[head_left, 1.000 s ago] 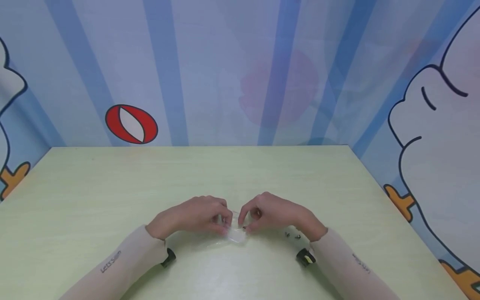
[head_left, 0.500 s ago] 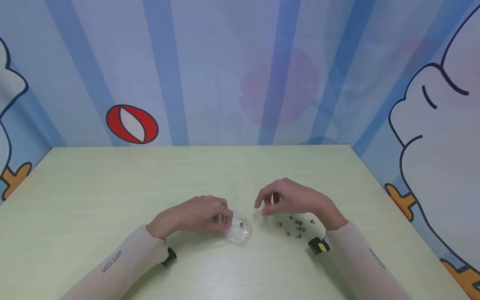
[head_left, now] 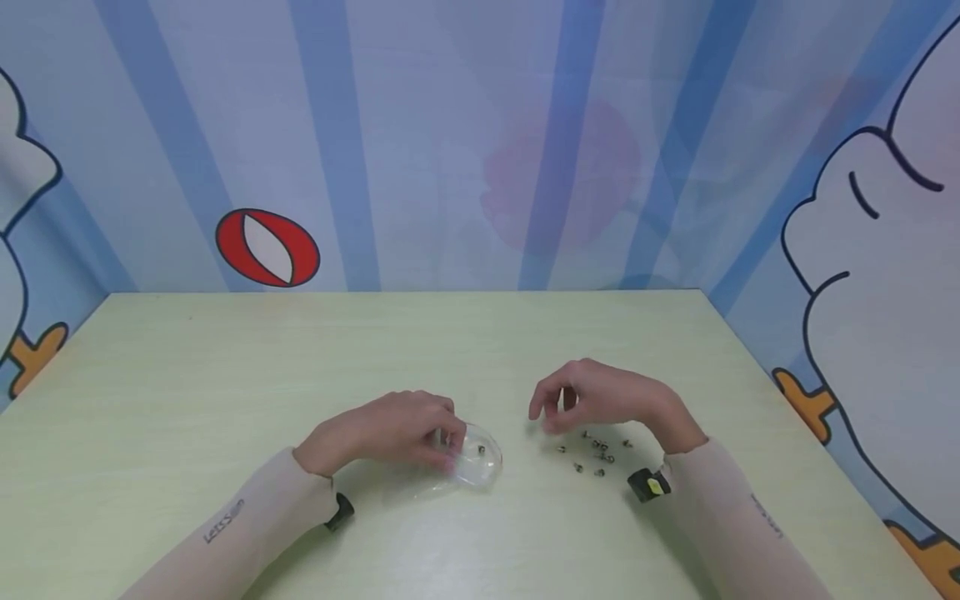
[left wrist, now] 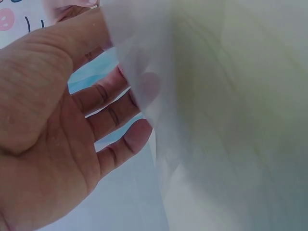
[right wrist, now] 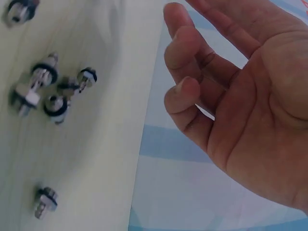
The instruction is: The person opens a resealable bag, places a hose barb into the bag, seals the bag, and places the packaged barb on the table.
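Observation:
My left hand pinches a clear plastic bag between thumb and forefinger, at mid-table. One small metal screw shows within the bag's rounded clear outline. In the left wrist view the bag's translucent film covers much of the picture and some fingertips. My right hand hovers to the right with loosely bent fingers, nothing visible in them. Beneath and beside it lie several metal screws; up close, these screws carry dark washers. Thumb and forefinger tips are cut off in the right wrist view.
The pale table extends on both sides of the hands. Behind it stands a blue striped backdrop with printed cartoon figures. A dark wrist camera sits under the right cuff, close to the loose screws.
My right hand has let go of a screw at the bag and moved right, over the loose screws, uncovering more of them. The left hand keeps its place on the bag.

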`<state>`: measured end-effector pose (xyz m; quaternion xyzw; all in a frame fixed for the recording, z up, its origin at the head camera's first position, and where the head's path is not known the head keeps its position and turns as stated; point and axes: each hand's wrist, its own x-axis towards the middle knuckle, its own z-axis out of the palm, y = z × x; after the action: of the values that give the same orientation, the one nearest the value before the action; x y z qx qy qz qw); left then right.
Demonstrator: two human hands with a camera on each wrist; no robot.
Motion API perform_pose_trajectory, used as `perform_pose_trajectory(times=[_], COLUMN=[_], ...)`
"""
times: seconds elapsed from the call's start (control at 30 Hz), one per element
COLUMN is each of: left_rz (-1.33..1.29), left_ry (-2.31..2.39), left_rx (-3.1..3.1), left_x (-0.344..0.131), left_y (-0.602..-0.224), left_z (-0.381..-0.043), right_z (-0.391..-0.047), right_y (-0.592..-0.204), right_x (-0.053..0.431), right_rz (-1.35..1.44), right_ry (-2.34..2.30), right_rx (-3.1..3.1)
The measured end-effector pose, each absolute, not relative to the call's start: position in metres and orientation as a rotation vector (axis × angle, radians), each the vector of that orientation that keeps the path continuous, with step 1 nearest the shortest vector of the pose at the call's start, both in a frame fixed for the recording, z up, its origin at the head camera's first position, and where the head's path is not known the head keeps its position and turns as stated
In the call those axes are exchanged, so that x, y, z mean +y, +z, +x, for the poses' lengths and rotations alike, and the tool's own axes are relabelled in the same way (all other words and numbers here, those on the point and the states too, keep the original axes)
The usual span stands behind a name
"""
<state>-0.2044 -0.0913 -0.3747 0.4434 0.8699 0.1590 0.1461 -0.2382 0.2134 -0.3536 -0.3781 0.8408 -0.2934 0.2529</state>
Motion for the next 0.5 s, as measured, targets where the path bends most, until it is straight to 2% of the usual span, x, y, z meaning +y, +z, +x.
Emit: perform_pose_trajectory(times=[0.5], left_rz=[1.286], left_ry=[0.456], left_rx=[2.506], left_x=[-0.0920], left_y=[-0.3740], left_z=[-0.2043], right_z=[-0.2370], right_y=[-0.3615], right_x=[0.2191], right_rz=[-0.899], right_ry=[-0.677], right_rx=[2.219])
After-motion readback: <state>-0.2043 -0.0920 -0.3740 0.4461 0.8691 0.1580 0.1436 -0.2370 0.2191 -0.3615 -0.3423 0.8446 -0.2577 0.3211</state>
